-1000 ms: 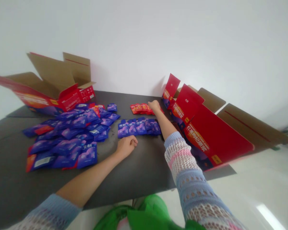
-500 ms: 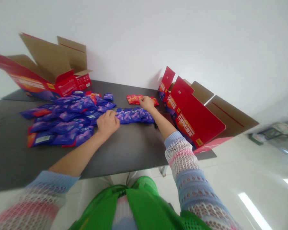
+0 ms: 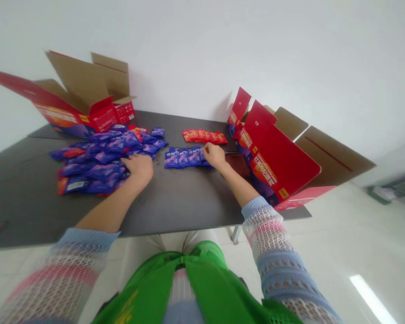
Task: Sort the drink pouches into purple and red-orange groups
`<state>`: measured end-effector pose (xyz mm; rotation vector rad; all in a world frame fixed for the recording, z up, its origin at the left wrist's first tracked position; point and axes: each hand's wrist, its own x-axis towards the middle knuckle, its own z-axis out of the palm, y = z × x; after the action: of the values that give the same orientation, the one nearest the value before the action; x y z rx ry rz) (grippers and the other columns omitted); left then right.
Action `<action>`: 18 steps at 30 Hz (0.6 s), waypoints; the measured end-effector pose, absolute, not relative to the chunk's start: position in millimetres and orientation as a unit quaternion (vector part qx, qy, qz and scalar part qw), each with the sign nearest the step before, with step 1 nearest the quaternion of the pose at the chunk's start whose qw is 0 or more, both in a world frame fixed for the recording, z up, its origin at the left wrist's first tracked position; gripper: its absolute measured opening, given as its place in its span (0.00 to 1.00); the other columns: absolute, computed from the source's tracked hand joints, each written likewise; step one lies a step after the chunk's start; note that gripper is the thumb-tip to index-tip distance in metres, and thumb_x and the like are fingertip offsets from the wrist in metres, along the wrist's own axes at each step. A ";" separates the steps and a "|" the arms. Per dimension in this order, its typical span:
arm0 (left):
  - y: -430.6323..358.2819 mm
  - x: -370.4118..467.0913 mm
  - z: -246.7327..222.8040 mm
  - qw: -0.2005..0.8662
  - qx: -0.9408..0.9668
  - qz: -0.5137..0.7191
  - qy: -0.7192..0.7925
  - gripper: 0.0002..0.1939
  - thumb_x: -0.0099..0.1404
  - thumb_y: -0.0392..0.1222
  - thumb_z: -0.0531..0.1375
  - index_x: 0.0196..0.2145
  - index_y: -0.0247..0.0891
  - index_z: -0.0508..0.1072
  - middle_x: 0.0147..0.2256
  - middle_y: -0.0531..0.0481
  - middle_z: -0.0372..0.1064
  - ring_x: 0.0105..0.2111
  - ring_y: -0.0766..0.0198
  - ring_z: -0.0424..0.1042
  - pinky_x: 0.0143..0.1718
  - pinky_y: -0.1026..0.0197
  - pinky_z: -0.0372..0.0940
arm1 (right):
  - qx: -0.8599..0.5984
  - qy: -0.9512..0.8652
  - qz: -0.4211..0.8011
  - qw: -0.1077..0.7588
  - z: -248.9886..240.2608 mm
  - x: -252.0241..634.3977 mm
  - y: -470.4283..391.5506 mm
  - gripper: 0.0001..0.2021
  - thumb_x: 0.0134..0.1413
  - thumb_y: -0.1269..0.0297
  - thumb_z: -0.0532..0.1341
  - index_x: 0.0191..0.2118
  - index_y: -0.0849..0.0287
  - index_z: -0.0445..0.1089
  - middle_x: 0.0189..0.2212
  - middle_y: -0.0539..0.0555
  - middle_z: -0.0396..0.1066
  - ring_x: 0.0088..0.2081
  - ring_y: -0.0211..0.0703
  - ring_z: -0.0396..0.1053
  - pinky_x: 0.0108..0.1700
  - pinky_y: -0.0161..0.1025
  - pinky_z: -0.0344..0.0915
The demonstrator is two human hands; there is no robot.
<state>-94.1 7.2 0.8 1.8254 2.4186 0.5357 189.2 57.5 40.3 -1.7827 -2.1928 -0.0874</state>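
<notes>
My left hand (image 3: 140, 167) is over the right side of a heap of purple sachets (image 3: 103, 157). Its fingers reach in among the sachets, partly apart, and no held sachet shows. To the right, several purple sachets lie overlapping in a neat row (image 3: 183, 158). My right hand (image 3: 215, 155) is at the right end of this row, its curled fingers closed on a purple sachet there. The fingertips partly hide that sachet. Behind the purple row lies a shorter row of red sachets (image 3: 205, 136), untouched by either hand.
An open red carton (image 3: 104, 118) stands behind the heap at the back left. More open red cartons (image 3: 273, 166) line the right end of the dark table (image 3: 175, 202). A white wall (image 3: 189, 58) rises behind the table. One lone purple sachet (image 3: 158, 132) lies behind the heap.
My left hand has moved left from the purple row to the heap. My right hand has come nearer from the red row to the right end of the purple row. The view has shifted slightly.
</notes>
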 end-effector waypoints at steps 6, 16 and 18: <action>5.3 -86.8 2.7 -0.072 0.585 0.120 0.799 0.19 0.65 0.29 0.47 0.38 0.19 0.78 0.37 0.18 0.73 0.44 0.36 0.73 0.45 0.38 0.61 | -0.561 -0.813 -0.060 0.142 27.4 192.6 10.8 0.15 0.70 0.59 0.49 0.46 0.59 0.71 0.44 0.59 0.77 0.41 0.48 0.75 0.40 0.37 0.62; -12.6 -113.5 36.5 -0.077 0.518 0.259 0.812 0.02 0.61 0.35 0.55 0.31 0.33 0.65 0.28 0.42 0.66 0.38 0.43 0.72 0.40 0.37 0.67 | -0.494 -0.838 -0.040 0.229 51.0 200.9 -40.9 0.14 0.68 0.57 0.52 0.42 0.58 0.72 0.38 0.56 0.77 0.35 0.43 0.72 0.35 0.37 0.56; -11.2 -126.7 37.9 -0.068 0.492 0.306 0.812 0.06 0.61 0.36 0.54 0.26 0.37 0.62 0.23 0.50 0.58 0.37 0.47 0.71 0.42 0.36 0.67 | -0.485 -0.835 0.006 0.261 51.9 197.1 -42.9 0.12 0.67 0.58 0.54 0.40 0.58 0.72 0.35 0.54 0.77 0.34 0.42 0.71 0.34 0.36 0.55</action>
<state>-126.7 -11.2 37.9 1.6184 2.6681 1.0055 197.1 -42.9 51.9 -1.3135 -2.2601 0.0159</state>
